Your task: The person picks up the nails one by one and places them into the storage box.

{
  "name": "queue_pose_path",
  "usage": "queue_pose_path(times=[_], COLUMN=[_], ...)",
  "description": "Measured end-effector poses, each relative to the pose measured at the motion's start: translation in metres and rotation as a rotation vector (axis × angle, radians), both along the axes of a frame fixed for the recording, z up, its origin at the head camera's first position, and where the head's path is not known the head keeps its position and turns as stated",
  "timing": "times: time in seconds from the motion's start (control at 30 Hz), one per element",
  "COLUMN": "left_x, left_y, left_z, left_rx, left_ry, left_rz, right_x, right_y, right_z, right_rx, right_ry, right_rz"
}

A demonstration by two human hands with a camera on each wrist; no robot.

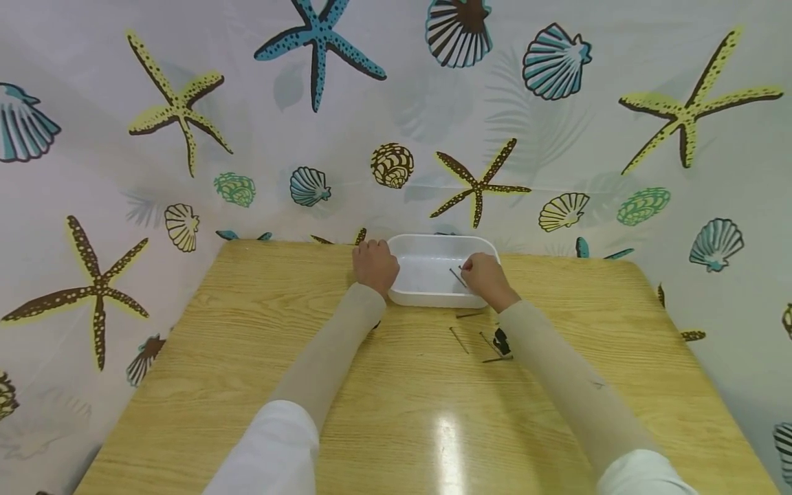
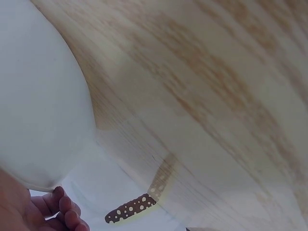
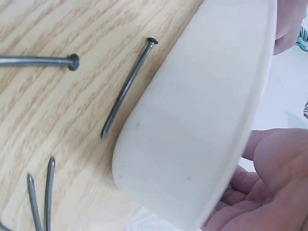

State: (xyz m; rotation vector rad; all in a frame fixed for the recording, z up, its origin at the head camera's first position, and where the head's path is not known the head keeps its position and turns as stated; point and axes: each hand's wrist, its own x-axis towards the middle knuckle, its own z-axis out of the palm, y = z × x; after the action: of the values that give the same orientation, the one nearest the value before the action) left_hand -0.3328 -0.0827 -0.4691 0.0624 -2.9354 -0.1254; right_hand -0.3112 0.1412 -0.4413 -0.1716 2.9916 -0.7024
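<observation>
A white oblong plastic tray stands at the back of the table. My left hand grips its left end, fingers curled at the rim in the left wrist view. My right hand is over the right end, its curled fingers pinching a nail whose end pokes out at the fingertips. Beside those fingers, another nail lies in the tray. In the right wrist view the tray wall hides part of the right hand. One loose nail lies on the table close along that wall.
Several more nails lie on the wooden table in front of the tray, near the right forearm. A small black object shows beside the right sleeve. A cloth printed with starfish and shells hangs behind the table.
</observation>
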Motion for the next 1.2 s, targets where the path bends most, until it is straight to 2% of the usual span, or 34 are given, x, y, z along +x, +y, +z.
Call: queue_pose_path(times=[0.17, 0.37, 0.6, 0.87, 1.07, 1.2], left_x=[0.0, 0.002, 0.001, -0.002, -0.004, -0.001], left_y=[0.0, -0.002, 0.0, 0.0, 0.0, 0.0], left_z=[0.0, 0.001, 0.001, -0.001, -0.003, 0.0], left_rx=[0.007, -0.003, -0.009, 0.018, 0.003, 0.018], left_ry=[0.002, 0.0, -0.011, -0.054, -0.04, -0.047], left_rz=[-0.009, -0.016, -0.013, -0.008, -0.01, -0.012], right_x=[0.009, 0.025, 0.038, 0.055, 0.071, 0.079], right_y=[0.009, 0.02, 0.035, 0.054, 0.068, 0.077], right_z=[0.005, 0.012, 0.016, 0.018, 0.016, 0.015], right_rx=[0.021, -0.034, -0.1, -0.135, -0.143, -0.147], right_ry=[0.08, 0.127, 0.216, 0.176, 0.173, 0.178], right_rz=[0.023, 0.042, 0.024, -0.008, -0.002, -0.005])
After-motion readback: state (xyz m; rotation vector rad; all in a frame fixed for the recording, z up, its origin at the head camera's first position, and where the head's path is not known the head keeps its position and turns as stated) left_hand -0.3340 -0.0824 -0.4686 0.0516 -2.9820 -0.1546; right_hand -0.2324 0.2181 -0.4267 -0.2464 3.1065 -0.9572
